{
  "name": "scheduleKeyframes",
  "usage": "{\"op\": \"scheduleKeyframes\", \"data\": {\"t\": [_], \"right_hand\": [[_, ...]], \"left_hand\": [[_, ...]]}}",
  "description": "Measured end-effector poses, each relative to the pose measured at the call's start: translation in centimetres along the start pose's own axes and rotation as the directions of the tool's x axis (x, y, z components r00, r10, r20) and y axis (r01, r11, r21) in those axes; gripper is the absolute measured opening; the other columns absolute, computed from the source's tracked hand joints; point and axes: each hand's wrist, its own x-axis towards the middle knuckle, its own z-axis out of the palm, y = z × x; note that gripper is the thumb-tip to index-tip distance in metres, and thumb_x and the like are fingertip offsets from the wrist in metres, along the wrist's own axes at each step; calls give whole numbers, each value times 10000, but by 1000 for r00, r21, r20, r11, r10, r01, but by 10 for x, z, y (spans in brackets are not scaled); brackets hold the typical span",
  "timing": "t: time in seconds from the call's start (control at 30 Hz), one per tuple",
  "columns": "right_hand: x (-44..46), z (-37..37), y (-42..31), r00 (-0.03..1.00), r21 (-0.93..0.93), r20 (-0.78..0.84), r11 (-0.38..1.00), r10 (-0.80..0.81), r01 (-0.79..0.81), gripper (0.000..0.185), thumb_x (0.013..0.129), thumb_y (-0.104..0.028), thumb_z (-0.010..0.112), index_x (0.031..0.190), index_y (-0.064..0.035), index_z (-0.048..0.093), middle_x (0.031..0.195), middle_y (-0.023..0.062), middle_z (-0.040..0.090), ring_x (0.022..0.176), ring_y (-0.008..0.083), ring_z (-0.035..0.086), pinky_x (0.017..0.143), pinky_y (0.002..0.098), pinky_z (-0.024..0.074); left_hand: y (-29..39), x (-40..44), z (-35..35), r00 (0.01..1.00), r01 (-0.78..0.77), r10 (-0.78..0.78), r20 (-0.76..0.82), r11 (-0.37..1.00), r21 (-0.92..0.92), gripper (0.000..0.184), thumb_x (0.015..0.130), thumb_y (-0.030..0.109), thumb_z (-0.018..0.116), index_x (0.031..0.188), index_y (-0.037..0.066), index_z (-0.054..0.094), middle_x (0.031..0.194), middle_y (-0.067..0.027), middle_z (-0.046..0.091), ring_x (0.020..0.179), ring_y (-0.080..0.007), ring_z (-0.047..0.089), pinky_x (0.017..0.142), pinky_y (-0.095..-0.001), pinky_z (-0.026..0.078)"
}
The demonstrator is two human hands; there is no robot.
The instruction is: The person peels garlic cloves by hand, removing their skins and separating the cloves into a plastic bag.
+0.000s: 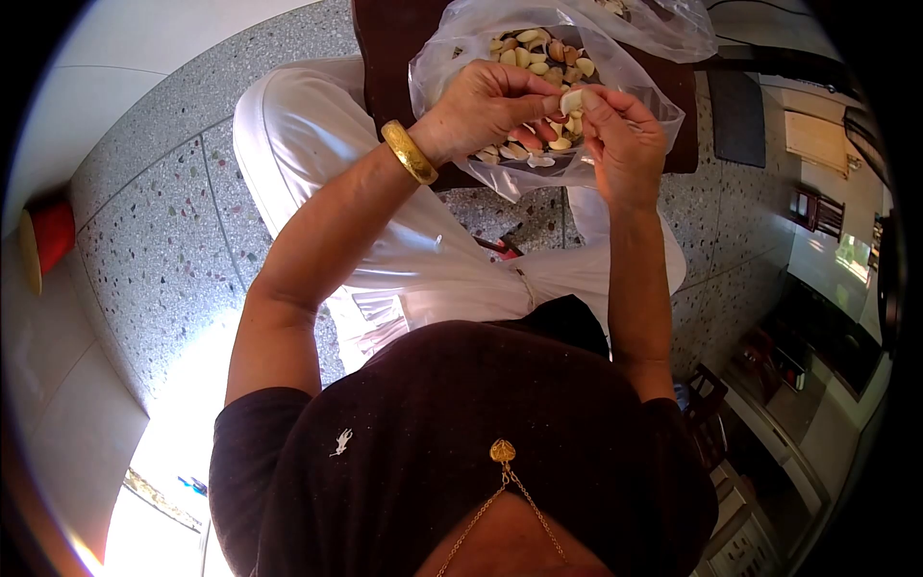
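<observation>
A dark shirt [461, 385] is worn; a garlic clove [572, 101] is pinched by left hand [486, 108] and right hand [625, 142], bagged cloves [529, 53] beneath the fingers [604, 112].

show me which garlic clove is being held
The pale clove, held between the left hand and right hand; the cloves below lie in the clear plastic bag.

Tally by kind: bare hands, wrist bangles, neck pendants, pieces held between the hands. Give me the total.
Left hand and right hand: 2
Gold bangle: 1
Gold pendant: 1
Pale piece held: 1
Total: 5
</observation>
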Motion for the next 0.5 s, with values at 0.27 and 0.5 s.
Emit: {"op": "scheduleKeyframes", "data": {"t": [0.27, 0.5], "right_hand": [[-5, 11, -2, 992, -180, -81, 981, -94, 78, 63, 809, -28, 611, 834, 30, 622, 731, 45, 605, 567, 37, 501, 488, 153, 385], [-3, 15, 10, 895, -477, 70, 773, -441, 419, 49, 787, -1, 619, 766, 36, 594, 845, 75, 617, 618, 53, 538, 539, 175, 435]], "left_hand": [[1, 0, 0, 1000, 27, -28, 10, 1000, 13, 200, 853, 125, 578, 981, -28, 598, 851, -109, 641, 709, -132, 634, 598, -224, 548], [-6, -1, 3, 998, -55, 58, -26, 992, 116, 182, 859, 106, 568, 958, -44, 599, 819, -98, 639, 696, -125, 634, 582, -210, 533]]}}
